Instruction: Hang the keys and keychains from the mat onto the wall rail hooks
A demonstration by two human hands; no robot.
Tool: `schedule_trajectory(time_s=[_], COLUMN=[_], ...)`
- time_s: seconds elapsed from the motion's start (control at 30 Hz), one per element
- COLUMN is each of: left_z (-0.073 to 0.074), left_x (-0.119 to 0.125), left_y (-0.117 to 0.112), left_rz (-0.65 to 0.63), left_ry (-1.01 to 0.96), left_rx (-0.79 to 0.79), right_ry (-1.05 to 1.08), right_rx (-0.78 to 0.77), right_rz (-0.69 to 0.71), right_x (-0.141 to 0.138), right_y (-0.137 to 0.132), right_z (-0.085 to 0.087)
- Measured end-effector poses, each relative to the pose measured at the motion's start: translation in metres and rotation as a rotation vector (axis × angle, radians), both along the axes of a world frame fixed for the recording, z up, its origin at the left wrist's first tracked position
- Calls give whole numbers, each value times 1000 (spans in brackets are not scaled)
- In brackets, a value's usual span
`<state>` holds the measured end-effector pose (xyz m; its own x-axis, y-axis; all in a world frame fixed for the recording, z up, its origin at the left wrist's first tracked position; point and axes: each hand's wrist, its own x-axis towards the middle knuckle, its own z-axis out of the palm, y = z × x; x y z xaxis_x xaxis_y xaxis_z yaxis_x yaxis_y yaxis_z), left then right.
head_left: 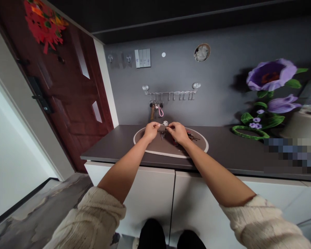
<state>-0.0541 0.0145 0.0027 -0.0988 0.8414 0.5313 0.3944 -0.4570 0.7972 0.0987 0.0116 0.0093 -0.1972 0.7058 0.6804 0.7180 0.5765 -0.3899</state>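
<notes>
Silver key [165,123] pinched between two hands above an oval mat [157,148]

The key is held level in the air over the mat's back half. The left hand [152,130] grips its blade end between thumb and forefinger; the right hand [178,132] pinches at the head end, on the bow or a ring, too small to tell. For fine finger work here, the left pinch should stay firm and flat on the blade while the right fingertips do the small movements; working low over the mat would soften a drop.

Just below is a small metal cluster [163,135], dangling or lying, I cannot tell. More keys [194,137] lie on the mat beside the right wrist, where a dropping forearm could brush them.

The mat's near rim sits close to the front edge of the counter [223,154], so sideways moves look safer than pulling back. Behind, the hook rail [171,92] stands out from the wall, with a pink loop [160,112] and a brown strap [152,112] hanging near the knuckles. Rightward, room runs to the green ring base [248,133] of the purple flower [272,74].
</notes>
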Motion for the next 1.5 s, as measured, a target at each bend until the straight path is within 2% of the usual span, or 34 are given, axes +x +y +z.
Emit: schedule_trajectory(time_s=[0.33, 0.5, 0.67, 0.9, 1.03, 1.2, 1.33, 1.5], left_z=[1, 0, -3, -6, -6, -5, -6, -8], left_x=[1, 1, 2, 5, 5, 6, 7, 3], left_y=[-1, 0, 0, 2, 2, 2, 4, 9], left_rz=[-59, -70, -94, -116, -76, -117, -108, -35], left_ry=[-145, -146, -95, 38, 72, 149, 201, 235], left_rx=[-55, -72, -81, -15, 13, 16, 25, 37], right_ry=[53, 105, 145, 221, 263, 319, 309, 270], right_rx=[84, 97, 106, 98, 59, 1, 3, 2], right_rz=[11, 16, 16, 46, 91, 143, 173, 168], right_x=[1, 3, 4, 6, 6, 4, 3, 4], right_y=[-3, -4, -3, -5, -3, 6, 10, 14], right_z=[4, 5, 6, 11, 12, 13, 23, 40])
